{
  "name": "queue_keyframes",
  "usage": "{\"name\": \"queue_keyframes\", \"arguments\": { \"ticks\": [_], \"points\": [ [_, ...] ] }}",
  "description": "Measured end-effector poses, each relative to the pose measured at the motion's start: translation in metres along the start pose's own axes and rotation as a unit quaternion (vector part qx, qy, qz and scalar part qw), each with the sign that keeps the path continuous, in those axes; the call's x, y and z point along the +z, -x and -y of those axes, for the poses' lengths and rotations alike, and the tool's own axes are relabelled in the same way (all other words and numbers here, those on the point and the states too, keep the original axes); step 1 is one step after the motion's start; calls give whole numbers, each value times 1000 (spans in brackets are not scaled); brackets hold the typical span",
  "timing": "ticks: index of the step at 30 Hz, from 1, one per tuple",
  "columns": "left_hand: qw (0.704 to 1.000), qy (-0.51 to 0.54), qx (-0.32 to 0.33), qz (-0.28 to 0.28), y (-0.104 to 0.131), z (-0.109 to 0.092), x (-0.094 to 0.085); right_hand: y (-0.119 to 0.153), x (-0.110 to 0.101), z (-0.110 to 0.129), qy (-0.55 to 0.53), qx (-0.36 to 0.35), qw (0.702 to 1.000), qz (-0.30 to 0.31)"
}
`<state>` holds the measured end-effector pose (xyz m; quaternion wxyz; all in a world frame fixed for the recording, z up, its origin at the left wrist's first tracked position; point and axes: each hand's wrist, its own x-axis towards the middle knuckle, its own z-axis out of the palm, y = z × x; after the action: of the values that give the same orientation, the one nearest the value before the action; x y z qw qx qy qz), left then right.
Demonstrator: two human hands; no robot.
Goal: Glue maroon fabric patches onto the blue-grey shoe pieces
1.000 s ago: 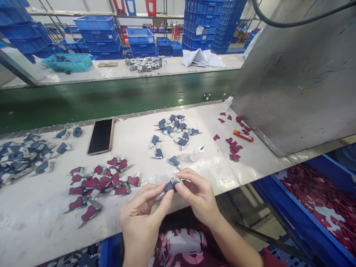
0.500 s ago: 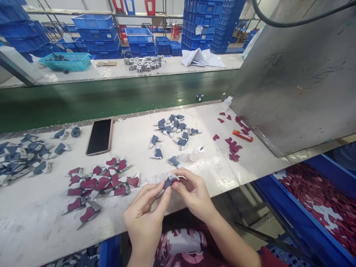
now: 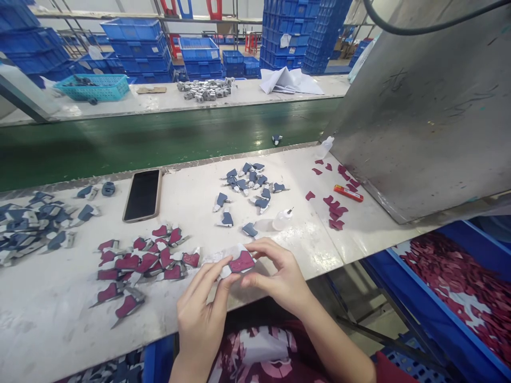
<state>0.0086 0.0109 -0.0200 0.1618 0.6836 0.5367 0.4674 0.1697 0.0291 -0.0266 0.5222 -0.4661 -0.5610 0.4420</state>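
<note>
Between my two hands, above the table's front edge, is a small part with a dark red face and pale grey ends. My left hand pinches its left end between thumb and fingers. At the part's upper right, the fingers of my right hand touch it, with the thumb just below. To the left lies a pile of similar red-faced parts. Beyond my hands is a group of blue-faced parts, with a small needle-tipped bottle close by.
Loose dark red pieces and an orange-red tube lie at right, before a metal panel. A phone and more blue-faced parts are at left. Behind runs a green belt. A blue bin stands lower right.
The held part has turned, so its dark red face now shows instead of its blue one. My right thumb has moved lower. The part on the green belt has shifted left.
</note>
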Motion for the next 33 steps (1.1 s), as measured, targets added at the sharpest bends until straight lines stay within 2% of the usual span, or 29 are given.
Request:
{"name": "queue_keyframes", "arguments": {
  "ticks": [2, 4, 6, 8, 13, 20, 26, 31, 33],
  "points": [
    [1000, 11, -19, 19, 0, -1, -1, -1, -7, 4, 107, -104, 989, -21],
    [998, 25, -25, 50, 0, -3, -3, -3, -12, 8, 186, -196, 962, -36],
    [996, 41, -26, 79, -2, -6, -6, -3, -15, 10, 224, -256, 940, -25],
    [993, 56, -28, 102, -3, -10, -8, -3, -15, 10, 233, -287, 929, -9],
    [986, 83, -50, 135, -4, -17, -10, -2, -12, 11, 219, -315, 923, -15],
    [980, 125, -98, 119, -5, -21, -7, 1, -6, 7, 205, -350, 912, -61],
    [977, 141, -141, 80, -4, -26, -6, -1, -7, 4, 149, -323, 931, -79],
    [976, 150, -141, 70, -6, -24, -7, -2, -10, 3, 172, -369, 909, -92],
    [974, 156, -140, 88, -7, -22, -8, -1, -11, 2, 184, -380, 901, -104]
  ]
}}
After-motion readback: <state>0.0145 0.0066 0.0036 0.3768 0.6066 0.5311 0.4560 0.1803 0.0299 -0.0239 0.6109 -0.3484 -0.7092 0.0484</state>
